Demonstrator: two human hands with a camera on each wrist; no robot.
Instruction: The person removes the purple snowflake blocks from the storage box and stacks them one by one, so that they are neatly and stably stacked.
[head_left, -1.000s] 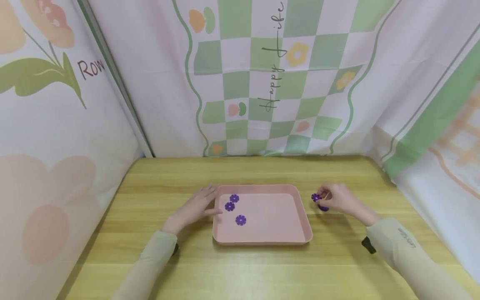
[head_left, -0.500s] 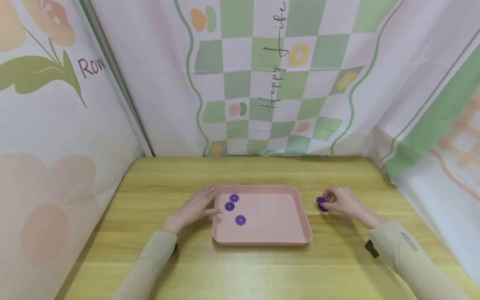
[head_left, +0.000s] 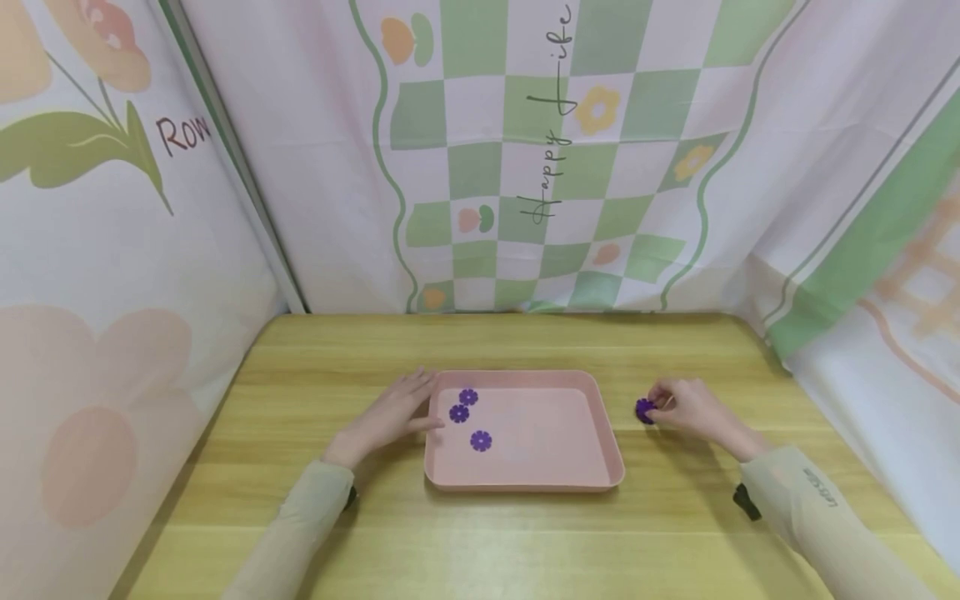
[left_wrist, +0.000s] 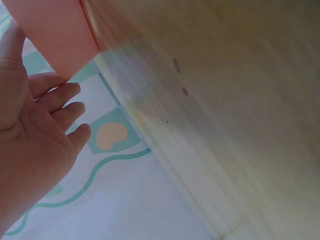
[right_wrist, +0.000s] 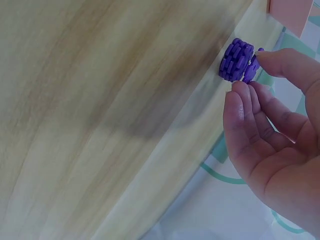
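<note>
In the head view my left hand [head_left: 388, 415] rests at the left side of the pink tray [head_left: 551, 437], thumb over the rim and the other fingers straight along the outside. Three purple snowflake discs lie in the tray: two near its upper left, a far disc [head_left: 468, 397] and a near disc [head_left: 459, 413], and a third disc [head_left: 481, 441] closer to the front. To the right of the tray, my right hand [head_left: 688, 408] pinches a purple snowflake disc [right_wrist: 252, 69] between thumb and fingertips. It is right at a short stack of purple snowflake discs [right_wrist: 235, 60] on the table.
The tray stands mid-table on the wood-grain tabletop [head_left: 517, 542]. A checked curtain [head_left: 540, 167] hangs behind the far edge, and printed cloth walls [head_left: 112, 250] close in both sides.
My right hand has moved slightly right and down, bringing the pinched disc from left of the stack onto or just over it. My left hand and the tray have hardly moved.
</note>
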